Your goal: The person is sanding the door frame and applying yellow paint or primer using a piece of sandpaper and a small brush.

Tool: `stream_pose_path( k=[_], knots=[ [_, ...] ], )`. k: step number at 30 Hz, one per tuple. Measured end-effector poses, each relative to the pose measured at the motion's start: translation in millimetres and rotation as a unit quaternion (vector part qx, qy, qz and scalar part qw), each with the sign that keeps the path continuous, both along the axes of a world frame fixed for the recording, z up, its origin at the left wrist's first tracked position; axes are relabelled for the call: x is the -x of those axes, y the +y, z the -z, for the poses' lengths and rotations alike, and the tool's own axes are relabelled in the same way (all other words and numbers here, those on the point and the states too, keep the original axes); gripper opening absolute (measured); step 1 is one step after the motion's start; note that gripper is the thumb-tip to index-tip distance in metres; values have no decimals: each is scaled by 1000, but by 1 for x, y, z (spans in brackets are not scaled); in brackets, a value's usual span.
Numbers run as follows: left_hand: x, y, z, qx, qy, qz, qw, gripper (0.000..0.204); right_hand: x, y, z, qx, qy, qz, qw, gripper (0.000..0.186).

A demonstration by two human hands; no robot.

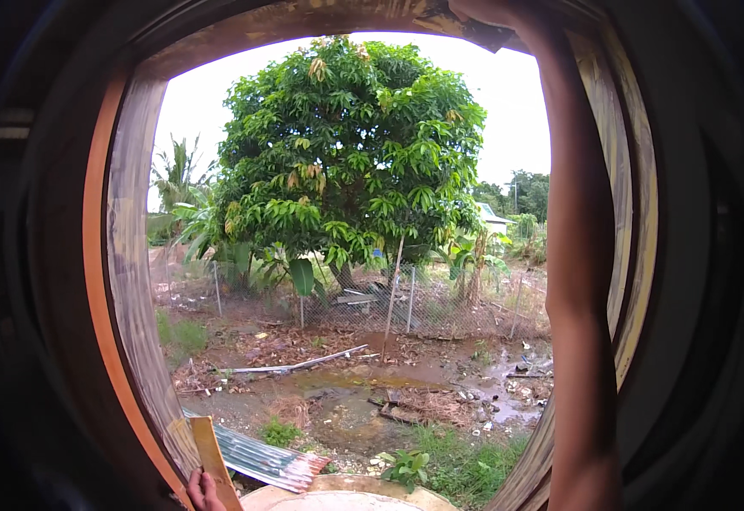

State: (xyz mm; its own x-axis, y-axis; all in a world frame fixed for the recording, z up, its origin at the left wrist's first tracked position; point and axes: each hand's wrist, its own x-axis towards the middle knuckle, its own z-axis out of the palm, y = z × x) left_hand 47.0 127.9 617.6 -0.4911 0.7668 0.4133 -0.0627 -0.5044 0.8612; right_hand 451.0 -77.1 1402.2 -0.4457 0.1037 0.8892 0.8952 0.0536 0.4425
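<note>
A wooden window frame with patchy, worn paint surrounds the opening in front of me. My right arm is raised along its right side, and my right hand is at the top beam. Partly cut off by the picture's edge, this hand is closed on a dark flat piece pressed against the beam's underside; its exact kind is not clear. At the lower left, the curled fingers of my left hand grip a short yellowish wooden board standing slightly tilted by the left post.
An orange strip edges the frame's left side. Outside, below the opening, are a corrugated metal sheet and a rounded pale concrete surface. Farther off lie muddy ground with puddles, a wire fence and a large leafy tree.
</note>
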Motion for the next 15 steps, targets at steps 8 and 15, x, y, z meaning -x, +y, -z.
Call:
stream_pose_path(
  k=[8, 15],
  knots=[
    [-42, -63, -70, 16, -14, 76, 997, 19, 62, 84, 188, 140, -27, -324, 935, 32],
    [-59, -91, -132, 15, 67, 177, 982, 27, 166, 75, 540, 211, 40, -368, 905, 54]
  ],
)
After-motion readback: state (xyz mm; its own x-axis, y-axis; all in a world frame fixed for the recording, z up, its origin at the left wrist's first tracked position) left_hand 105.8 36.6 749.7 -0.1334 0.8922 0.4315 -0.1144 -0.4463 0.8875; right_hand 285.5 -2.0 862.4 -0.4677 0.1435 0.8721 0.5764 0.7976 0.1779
